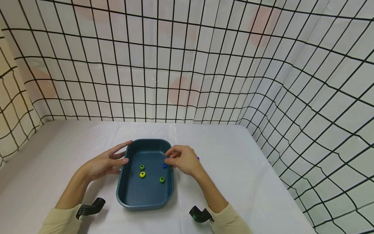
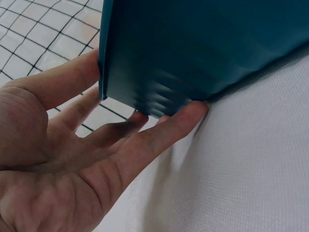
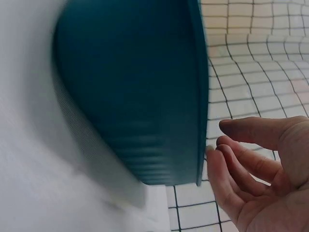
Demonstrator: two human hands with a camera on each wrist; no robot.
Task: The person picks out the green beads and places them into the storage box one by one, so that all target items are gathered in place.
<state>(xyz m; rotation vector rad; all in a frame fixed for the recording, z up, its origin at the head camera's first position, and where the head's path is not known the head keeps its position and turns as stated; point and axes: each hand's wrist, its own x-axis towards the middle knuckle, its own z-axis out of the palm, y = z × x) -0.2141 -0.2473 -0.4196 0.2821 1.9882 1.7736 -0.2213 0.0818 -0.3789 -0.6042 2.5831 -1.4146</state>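
Observation:
A dark blue-teal tray point(image 1: 140, 198) rests on the white cloth. Inside it lie a green bead point(image 1: 142, 167), a yellow bead point(image 1: 142, 175), a second green bead point(image 1: 162, 179) and a blue bead point(image 1: 165, 165). My left hand point(image 1: 102, 164) touches the tray's left side with fingers extended; the left wrist view shows the thumb at the rim and fingertips low on the wall. Over the right rim hovers my right hand point(image 1: 185, 159), its fingertips just above the blue bead. In the right wrist view, thumb and fingers are apart, with nothing visible between them.
A purple bead point(image 1: 197, 158), mostly hidden behind the right hand, is to the right of the tray. Black netting point(image 1: 157, 68) over white sheeting encloses the back and sides of the table. Each wrist wears a black camera mount, such as the right one point(image 1: 200, 214).

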